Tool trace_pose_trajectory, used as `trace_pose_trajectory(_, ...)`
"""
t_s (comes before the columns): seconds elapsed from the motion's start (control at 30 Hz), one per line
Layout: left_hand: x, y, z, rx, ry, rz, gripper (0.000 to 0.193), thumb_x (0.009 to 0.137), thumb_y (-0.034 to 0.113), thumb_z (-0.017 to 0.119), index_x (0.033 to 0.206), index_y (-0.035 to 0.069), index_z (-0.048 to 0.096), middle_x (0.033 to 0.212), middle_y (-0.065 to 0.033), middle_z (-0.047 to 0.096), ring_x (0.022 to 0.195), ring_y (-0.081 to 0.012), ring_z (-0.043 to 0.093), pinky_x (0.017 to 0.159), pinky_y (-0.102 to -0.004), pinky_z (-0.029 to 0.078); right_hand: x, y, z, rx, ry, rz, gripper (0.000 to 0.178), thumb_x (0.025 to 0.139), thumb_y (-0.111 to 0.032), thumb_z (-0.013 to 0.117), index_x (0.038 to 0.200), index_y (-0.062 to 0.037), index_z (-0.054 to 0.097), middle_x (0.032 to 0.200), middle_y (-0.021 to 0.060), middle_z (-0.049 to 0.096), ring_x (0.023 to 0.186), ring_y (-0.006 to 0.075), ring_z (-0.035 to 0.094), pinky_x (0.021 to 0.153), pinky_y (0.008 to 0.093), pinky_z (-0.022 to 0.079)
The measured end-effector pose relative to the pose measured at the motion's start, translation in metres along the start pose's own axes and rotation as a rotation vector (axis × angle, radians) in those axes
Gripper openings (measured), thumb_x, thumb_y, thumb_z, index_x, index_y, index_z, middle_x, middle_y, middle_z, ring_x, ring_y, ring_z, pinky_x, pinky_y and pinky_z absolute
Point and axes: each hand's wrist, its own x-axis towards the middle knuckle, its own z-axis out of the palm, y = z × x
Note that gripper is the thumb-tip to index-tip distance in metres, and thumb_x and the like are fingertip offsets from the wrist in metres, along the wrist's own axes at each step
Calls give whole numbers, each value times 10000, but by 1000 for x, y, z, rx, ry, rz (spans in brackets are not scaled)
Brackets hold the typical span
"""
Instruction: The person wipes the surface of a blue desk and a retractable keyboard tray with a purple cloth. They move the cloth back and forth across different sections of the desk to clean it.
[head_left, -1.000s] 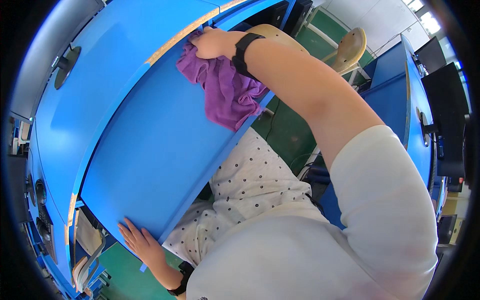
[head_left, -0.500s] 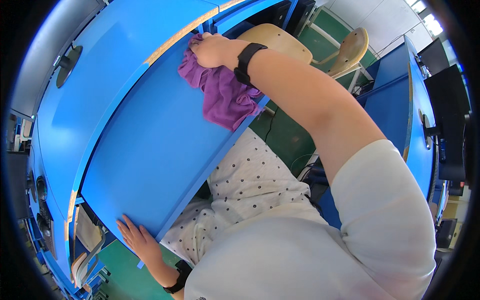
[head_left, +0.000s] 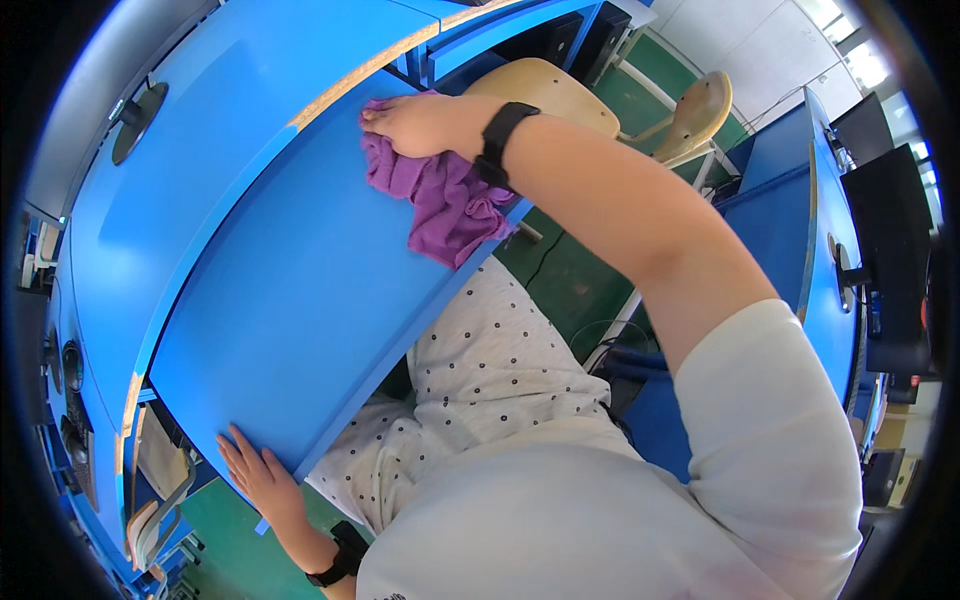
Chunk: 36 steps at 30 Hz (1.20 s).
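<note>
A blue pull-out desk shelf [head_left: 290,300] stretches diagonally in front of me. On its far right end lies a crumpled purple cloth [head_left: 455,205], partly draped toward the shelf's near edge. My right hand [head_left: 408,125] presses down on the cloth with its fingers bent into it; the palm covers part of the fabric. At the shelf's near left corner, my left hand [head_left: 262,478] rests flat with fingers stretched out, holding nothing. A black band is on each wrist.
Beyond the shelf, a raised blue desktop [head_left: 180,190] with a chipped edge bears a monitor stand [head_left: 138,125]. A wooden chair [head_left: 545,90] stands past the shelf's far end. More desks with monitors [head_left: 890,245] are at right. Another chair [head_left: 155,520] is at lower left.
My right hand has slid the cloth slightly nearer along the shelf, and the cloth has bunched up more. My left hand stays at the shelf's corner. The whole view has shifted slightly.
</note>
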Motion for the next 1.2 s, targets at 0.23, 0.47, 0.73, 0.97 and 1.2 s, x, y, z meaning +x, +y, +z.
trace_pose_trajectory(0.23, -2, 6, 0, 32, -19, -33, 559, 1035, 216, 406, 1580, 134, 313, 1646, -179, 240, 1512, -367, 232, 1206, -520, 184, -38, 18, 13, 66, 83, -97, 491, 906, -88, 462, 1385, -100, 566, 1387, 150, 593, 1269, 312, 570, 1061, 394, 460)
trace_pose_trajectory(0.47, -4, 8, -1, 46, -10, -36, 549, 1043, 234, 394, 1578, 135, 317, 1648, -171, 236, 1517, -359, 226, 1209, -535, 178, -19, -7, -1, 183, 127, 143, 461, 905, -108, 470, 1357, -141, 552, 1222, 195, 658, 1181, 336, 612, 957, 461, 494)
trace_pose_trajectory(0.73, -8, 19, -3, 40, 9, -58, 538, 1042, 226, 385, 1571, 139, 337, 1645, -164, 250, 1509, -363, 246, 1203, -547, 190, -54, 8, -9, 258, 32, 10, 469, 875, -37, 554, 1343, -68, 534, 1230, 208, 639, 1167, 415, 580, 960, 465, 476)
trace_pose_trajectory(0.97, -9, 9, 2, 37, 40, -26, 537, 1040, 224, 386, 1570, 148, 340, 1642, -167, 255, 1508, -359, 251, 1201, -548, 194, -34, -8, -9, 189, 8, 131, 483, 839, -6, 555, 1318, -65, 546, 1252, 207, 640, 1173, 420, 576, 985, 458, 474)
trace_pose_trajectory(1.2, -7, 11, 5, 39, 59, -27, 534, 1045, 221, 391, 1572, 155, 339, 1645, -148, 259, 1510, -358, 249, 1200, -552, 192, -29, 4, 5, 137, 215, -4, 456, 878, -117, 532, 1332, -133, 569, 1218, 170, 657, 1187, 385, 583, 953, 494, 496)
